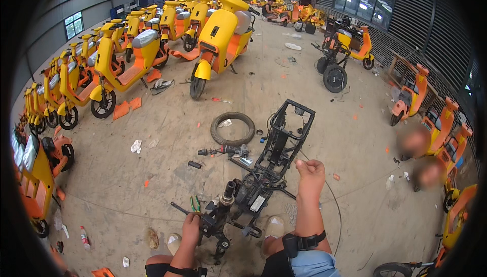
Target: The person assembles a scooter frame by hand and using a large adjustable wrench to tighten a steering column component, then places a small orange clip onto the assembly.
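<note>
A stripped black scooter frame (278, 145) lies on the floor before me, its front end turned toward me. The metal steering tube (227, 196) sticks up at that near end. My left hand (190, 230) is closed beside the tube, at the inner end of a dark bar (180, 209); the fingers hide part of it. Just beyond that hand are green-handled pliers (195, 204). My right hand (310, 173) is raised at the frame's right side, fingertips pinched together; whatever is between them is too small to tell. A thin black cable (332, 196) curves past it.
Beyond the frame lie a loose tire (233, 128), a handlebar control assembly (228, 151) and a short black cylinder (195, 164). Yellow scooters (218, 33) stand in rows at left; others line the right wall. A partly stripped scooter (335, 69) stands farther back. A person (269, 10) sits far off.
</note>
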`<state>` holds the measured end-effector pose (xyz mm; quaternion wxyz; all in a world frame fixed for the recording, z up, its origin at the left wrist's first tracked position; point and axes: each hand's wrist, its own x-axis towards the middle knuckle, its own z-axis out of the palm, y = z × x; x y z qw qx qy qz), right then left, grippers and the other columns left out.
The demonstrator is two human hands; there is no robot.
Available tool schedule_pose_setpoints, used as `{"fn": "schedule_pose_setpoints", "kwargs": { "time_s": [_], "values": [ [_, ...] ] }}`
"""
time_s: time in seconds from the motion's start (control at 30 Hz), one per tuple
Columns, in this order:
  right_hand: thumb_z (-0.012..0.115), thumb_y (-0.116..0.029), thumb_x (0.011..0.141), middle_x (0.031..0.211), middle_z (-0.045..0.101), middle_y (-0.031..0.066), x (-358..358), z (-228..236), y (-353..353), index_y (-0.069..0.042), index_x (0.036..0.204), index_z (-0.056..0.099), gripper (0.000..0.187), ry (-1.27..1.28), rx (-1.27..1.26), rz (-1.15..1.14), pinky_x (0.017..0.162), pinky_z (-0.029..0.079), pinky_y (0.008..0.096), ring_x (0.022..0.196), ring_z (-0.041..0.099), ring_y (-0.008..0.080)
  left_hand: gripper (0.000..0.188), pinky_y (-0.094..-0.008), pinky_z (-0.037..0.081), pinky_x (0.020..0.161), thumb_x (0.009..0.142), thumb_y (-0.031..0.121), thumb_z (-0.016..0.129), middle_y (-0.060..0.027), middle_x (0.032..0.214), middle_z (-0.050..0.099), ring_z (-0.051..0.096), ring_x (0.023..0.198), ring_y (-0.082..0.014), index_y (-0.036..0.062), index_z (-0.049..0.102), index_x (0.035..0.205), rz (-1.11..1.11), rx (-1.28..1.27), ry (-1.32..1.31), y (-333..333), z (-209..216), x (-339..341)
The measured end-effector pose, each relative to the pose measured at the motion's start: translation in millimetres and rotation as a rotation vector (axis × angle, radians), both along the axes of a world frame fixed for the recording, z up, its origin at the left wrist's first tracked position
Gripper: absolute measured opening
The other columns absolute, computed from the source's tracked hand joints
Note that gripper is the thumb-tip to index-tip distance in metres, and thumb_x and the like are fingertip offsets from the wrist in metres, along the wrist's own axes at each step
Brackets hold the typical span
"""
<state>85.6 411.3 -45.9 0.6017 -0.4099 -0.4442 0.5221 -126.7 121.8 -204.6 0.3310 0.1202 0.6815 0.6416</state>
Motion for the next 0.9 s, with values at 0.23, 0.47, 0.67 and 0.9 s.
{"fn": "schedule_pose_setpoints", "kwargs": {
  "time_s": [0.23,0.47,0.67,0.9],
  "values": [
    [0.063,0.002,0.088,0.094,0.069,0.0141,42,-56,45,0.004,0.109,0.054,0.023,-0.217,-0.016,-0.123,0.078,0.051,0.026,0.082,0.065,0.0166,0.021,-0.0242,0.039,0.059,0.094,0.014,0.049,-0.0012,0.075,0.058,0.049,0.066,-0.0083,0.0015,0.065,0.1,0.027,-0.025,0.032,-1,-6,-2],
    [0.074,-0.007,0.08,0.089,0.068,0.0109,61,-33,41,-0.004,0.108,0.062,0.031,-0.921,0.033,-0.338,0.086,0.048,0.0382,0.094,0.061,0.0279,0.021,-0.0245,0.039,0.056,0.093,0.014,0.05,-0.001,0.074,0.058,0.049,0.063,-0.0084,0.0014,0.065,0.101,0.049,-0.002,-0.008,1,-1,2],
    [0.077,-0.014,0.077,0.09,0.063,0.0094,51,-32,35,-0.008,0.101,0.064,0.028,-1.317,0.215,-0.619,0.092,0.043,0.045,0.099,0.058,0.0322,0.018,-0.0233,0.035,0.053,0.094,0.012,0.051,0.0016,0.07,0.054,0.045,0.059,-0.0065,0.0019,0.064,0.102,0.059,0.035,-0.062,3,5,3],
    [0.069,-0.021,0.085,0.09,0.067,0.0171,29,-38,26,-0.006,0.101,0.065,0.023,-1.162,0.532,-0.387,0.085,0.047,0.047,0.093,0.063,0.0379,0.019,-0.024,0.037,0.054,0.095,0.013,0.05,0.0009,0.072,0.055,0.046,0.061,-0.0074,0.0015,0.064,0.102,0.06,0.037,-0.11,4,10,5]
  ]
}}
